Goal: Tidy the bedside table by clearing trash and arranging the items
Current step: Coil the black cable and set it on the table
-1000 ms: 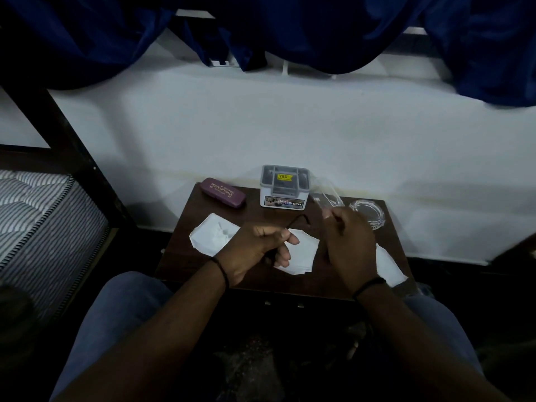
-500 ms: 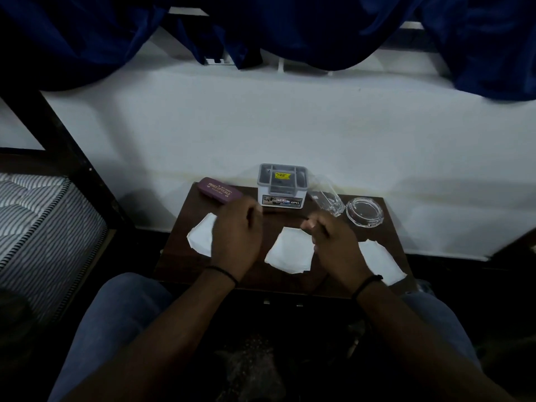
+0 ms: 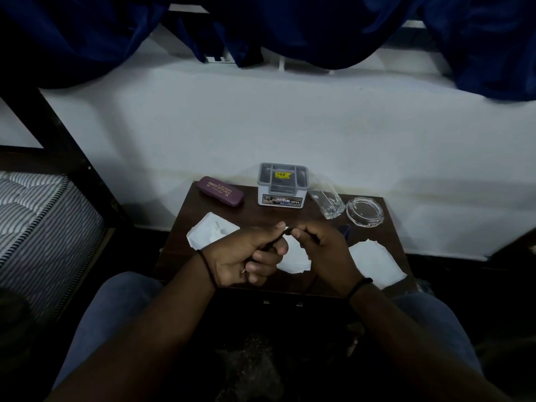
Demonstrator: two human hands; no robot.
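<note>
Above the front of the dark wooden bedside table (image 3: 185, 250), my left hand (image 3: 246, 256) and my right hand (image 3: 324, 250) meet. Both pinch a thin dark cord (image 3: 285, 231) between thumb and fingers; most of it is hidden in my left fist. Three white tissues lie on the table: one at the left (image 3: 211, 233), one under my hands (image 3: 293, 259), one at the right (image 3: 374, 262). Along the back stand a maroon glasses case (image 3: 222, 190), a grey plastic box (image 3: 282, 184), a drinking glass (image 3: 327, 203) and a glass ashtray (image 3: 365, 211).
A white wall (image 3: 290, 126) rises right behind the table, with blue curtains (image 3: 319, 24) hanging above. A striped mattress (image 3: 34, 227) in a dark frame is at the left. My knees in blue jeans (image 3: 116, 314) sit against the table's front edge.
My left hand was flat over the left tissue half a second ago; it has come back to the middle and curled round the cord. My right hand still holds the cord's other part.
</note>
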